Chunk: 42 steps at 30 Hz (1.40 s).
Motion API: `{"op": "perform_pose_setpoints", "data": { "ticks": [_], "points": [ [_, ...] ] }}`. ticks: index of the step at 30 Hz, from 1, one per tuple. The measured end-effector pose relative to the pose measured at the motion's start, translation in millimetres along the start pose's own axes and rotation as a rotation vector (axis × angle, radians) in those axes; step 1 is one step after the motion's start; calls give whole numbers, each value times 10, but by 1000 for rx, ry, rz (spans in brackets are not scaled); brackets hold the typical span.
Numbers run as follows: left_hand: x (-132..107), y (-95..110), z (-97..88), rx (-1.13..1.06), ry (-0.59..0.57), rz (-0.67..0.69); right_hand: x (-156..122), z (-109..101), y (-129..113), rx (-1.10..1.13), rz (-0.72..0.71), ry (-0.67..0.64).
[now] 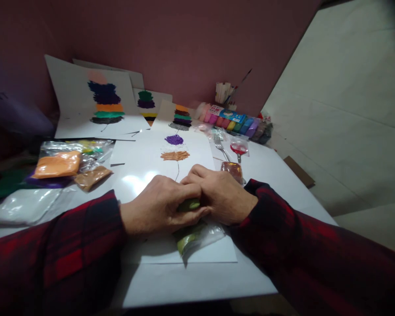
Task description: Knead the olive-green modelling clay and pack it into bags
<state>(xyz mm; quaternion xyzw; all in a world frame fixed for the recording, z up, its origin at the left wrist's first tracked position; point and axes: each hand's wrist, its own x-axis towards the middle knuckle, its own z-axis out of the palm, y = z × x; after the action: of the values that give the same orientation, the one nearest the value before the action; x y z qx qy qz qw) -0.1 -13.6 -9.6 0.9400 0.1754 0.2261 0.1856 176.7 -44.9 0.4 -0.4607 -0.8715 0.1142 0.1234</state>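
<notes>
White table (197, 281) stood against a dull pink wall (184, 39); pale tiled floor (342, 109) ran off to the R. Light was dim, w/ glare on the drawing sheet (145, 153) lying mid-table.

L hand (163, 204) was curled, thumb and fingers pinching a green clay lump (191, 205) over the near part of the sheet. R hand (225, 193) was bent in against it, fingers touching L fingers; couldn't tell if it gripped the lump too. Clear bag w/ green clay (189, 237) lay just below the hands; unclear if lump and bag were joined.

Beyond the hands, sheet bore a purple patch (174, 139) and, nearer, a ridged orange-brown patch (175, 156) w/ thin stem line, its lower end hidden by the hands. Left: orange packet (57, 164), tan packet (92, 177), white packet (23, 206). Right: fork (219, 145), red-handled tool (239, 148), brown packet (231, 169) near R hand. Back: multicolor clay pack (233, 120), paintbrush (242, 81), striped pic (72, 96) leaning on wall.
</notes>
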Motion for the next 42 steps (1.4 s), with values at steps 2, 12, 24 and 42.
{"op": "perform_pose_setpoints", "data": {
  "ticks": [2, 12, 24, 42],
  "points": [
    [-1, 0, -2, -5, -1, 2, -1, 3, 2, -1, -2, 1],
    [-4, 0, 5, 3, -2, -7, 2, -7, -9, -4, 1, -2],
    [-4, 5, -1, -10, -9, -16, -2, -5, -4, 11, -2, 4],
    [-10, -21, 15, -27, -14, -101, -4, 64, 61, 43, -30, 94]
  ]
}}
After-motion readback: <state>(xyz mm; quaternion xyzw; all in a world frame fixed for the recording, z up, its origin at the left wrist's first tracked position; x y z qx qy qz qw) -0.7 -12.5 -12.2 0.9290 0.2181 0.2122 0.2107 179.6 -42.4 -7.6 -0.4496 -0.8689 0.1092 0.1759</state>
